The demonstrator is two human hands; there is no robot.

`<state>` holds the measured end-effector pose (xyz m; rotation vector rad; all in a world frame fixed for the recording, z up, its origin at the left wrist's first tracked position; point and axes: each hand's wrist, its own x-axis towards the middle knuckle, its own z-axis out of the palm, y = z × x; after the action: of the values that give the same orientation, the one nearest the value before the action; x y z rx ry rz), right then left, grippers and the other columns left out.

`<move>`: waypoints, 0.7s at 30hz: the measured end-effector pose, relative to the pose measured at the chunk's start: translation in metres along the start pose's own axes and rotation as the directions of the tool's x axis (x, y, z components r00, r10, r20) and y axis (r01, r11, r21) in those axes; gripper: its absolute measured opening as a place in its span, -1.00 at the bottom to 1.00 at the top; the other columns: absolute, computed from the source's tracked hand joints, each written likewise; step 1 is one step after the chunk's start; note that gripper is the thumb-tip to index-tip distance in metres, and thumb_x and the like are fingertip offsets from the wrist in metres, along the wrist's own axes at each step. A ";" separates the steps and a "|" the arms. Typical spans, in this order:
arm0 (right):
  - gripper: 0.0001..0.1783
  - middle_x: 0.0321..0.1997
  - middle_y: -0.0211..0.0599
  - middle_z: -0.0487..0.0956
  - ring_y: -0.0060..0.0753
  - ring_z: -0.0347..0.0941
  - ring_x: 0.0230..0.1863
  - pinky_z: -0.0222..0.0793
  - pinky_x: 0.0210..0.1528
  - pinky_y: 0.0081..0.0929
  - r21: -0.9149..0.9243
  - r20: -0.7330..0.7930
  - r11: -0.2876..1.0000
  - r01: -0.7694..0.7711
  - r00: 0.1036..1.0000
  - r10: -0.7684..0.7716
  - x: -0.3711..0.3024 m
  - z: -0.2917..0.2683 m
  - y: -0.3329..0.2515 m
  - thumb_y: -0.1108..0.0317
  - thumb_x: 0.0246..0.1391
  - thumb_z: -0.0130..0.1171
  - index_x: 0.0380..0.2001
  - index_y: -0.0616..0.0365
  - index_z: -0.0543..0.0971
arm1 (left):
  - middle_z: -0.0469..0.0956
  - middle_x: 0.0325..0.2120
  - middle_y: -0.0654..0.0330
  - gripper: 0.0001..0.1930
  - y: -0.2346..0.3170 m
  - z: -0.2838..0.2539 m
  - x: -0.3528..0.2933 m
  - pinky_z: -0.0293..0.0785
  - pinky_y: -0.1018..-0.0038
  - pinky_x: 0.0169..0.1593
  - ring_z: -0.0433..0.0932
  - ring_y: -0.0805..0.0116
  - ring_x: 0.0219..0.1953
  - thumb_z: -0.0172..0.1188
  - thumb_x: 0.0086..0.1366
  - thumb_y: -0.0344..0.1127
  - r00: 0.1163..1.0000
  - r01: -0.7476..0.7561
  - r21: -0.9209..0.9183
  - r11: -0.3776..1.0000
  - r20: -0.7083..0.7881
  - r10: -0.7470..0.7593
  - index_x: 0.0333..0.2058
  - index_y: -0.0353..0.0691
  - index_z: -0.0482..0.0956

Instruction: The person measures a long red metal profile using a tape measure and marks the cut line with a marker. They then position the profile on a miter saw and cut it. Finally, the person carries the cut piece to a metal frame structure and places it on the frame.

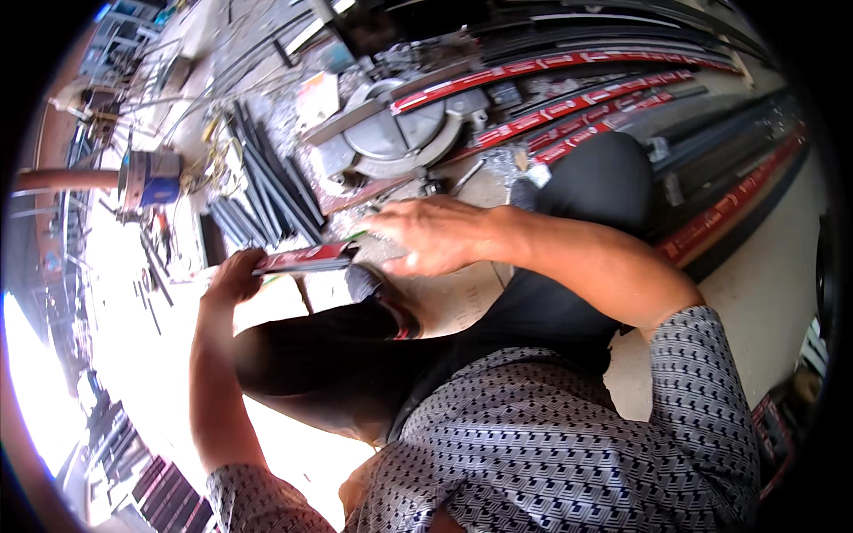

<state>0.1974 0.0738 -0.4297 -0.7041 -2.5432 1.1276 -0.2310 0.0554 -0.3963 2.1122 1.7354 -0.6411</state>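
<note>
My left hand is closed round one end of a short piece of metal profile with red film on its top face. The piece is held level above the floor, beside my bent left knee. My right hand is just off the other end of the piece, its thumb and fingers apart. A small green bit shows by its fingertips; I cannot tell whether they touch it. Beyond my hands, a mitre saw with a round grey base sits on the floor, a long red-filmed profile lying across its far side.
A pile of short dark profiles lies left of the saw. More long red-filmed profiles stretch out on the right. A bucket stands at the left. Scraps and shavings litter the floor round the saw.
</note>
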 end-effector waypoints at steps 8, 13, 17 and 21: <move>-0.17 0.28 0.11 0.46 0.12 0.43 0.26 0.37 0.31 -0.14 0.069 0.102 0.996 -0.059 0.993 0.052 0.011 0.009 -0.009 0.08 0.11 0.35 0.35 0.24 0.33 | 0.66 -0.18 0.04 -0.74 0.005 0.026 0.001 0.52 0.08 0.03 0.60 -0.07 -0.03 0.17 0.25 -0.34 0.991 0.008 -0.092 0.996 0.131 0.004 -0.08 -0.06 0.60; -0.25 0.16 0.10 0.54 0.15 0.48 0.18 0.41 0.23 -0.15 0.069 0.154 0.997 -0.033 0.988 0.022 0.023 0.024 -0.023 0.10 0.09 0.38 0.27 0.25 0.42 | 0.68 -0.26 0.07 -0.77 0.001 0.035 -0.004 0.55 0.12 -0.06 0.64 -0.04 -0.11 0.28 0.23 -0.27 0.997 -0.032 -0.179 0.983 0.063 0.044 -0.12 -0.06 0.62; -0.50 -0.11 0.08 0.61 0.20 0.58 -0.07 0.50 -0.02 -0.08 0.057 0.085 0.998 0.025 0.996 -0.030 0.036 0.032 -0.027 0.13 0.16 0.31 0.04 0.22 0.51 | 0.68 -0.26 0.08 -0.76 -0.007 0.036 -0.006 0.55 0.15 -0.07 0.65 0.00 -0.13 0.31 0.22 -0.26 0.997 -0.044 -0.249 0.967 0.043 0.057 -0.13 -0.08 0.64; -0.65 -0.33 0.12 0.63 0.27 0.59 -0.23 0.49 -0.17 -0.02 0.059 0.063 0.998 -0.017 0.998 0.013 0.038 0.037 -0.021 0.17 0.24 0.21 -0.13 0.26 0.53 | 0.64 -0.10 0.07 -0.66 -0.010 0.035 -0.010 0.51 0.22 0.11 0.61 0.06 0.01 0.36 0.19 -0.32 1.000 -0.015 -0.272 0.962 -0.027 0.008 -0.04 -0.15 0.61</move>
<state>0.1424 0.0587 -0.4363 -0.6842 -2.5480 1.2430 -0.2465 0.0309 -0.4205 1.9458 1.7125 -0.3491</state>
